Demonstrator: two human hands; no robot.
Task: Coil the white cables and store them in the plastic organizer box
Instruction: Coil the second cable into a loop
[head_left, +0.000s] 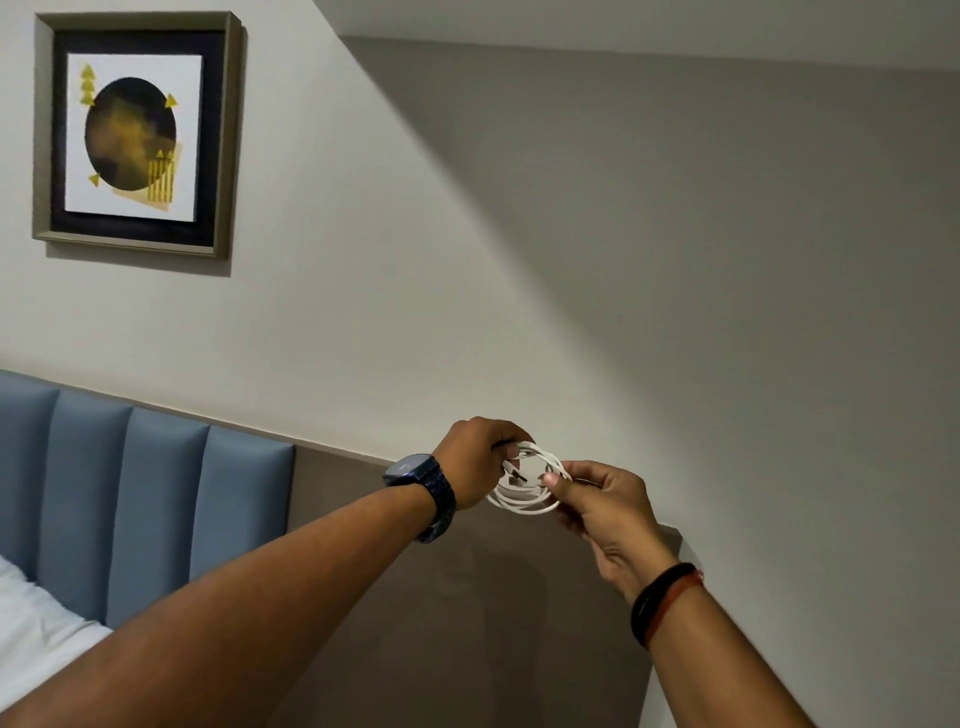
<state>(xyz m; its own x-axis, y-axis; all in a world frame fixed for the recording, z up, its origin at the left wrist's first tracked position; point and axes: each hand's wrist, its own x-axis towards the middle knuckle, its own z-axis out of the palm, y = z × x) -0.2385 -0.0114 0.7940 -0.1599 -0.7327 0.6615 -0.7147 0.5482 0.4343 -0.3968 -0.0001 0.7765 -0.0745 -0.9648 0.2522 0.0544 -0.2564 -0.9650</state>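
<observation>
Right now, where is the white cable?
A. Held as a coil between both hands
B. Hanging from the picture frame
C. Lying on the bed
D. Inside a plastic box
A: the white cable is looped into a coil in the air, gripped by the left hand and the right hand.

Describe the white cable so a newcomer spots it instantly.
Start at the blue padded headboard on the left and follow the wall right to the two raised hands. Between the left hand and the right hand sits the white cable, wound into a small loose coil, the only white looped thing there.
</observation>
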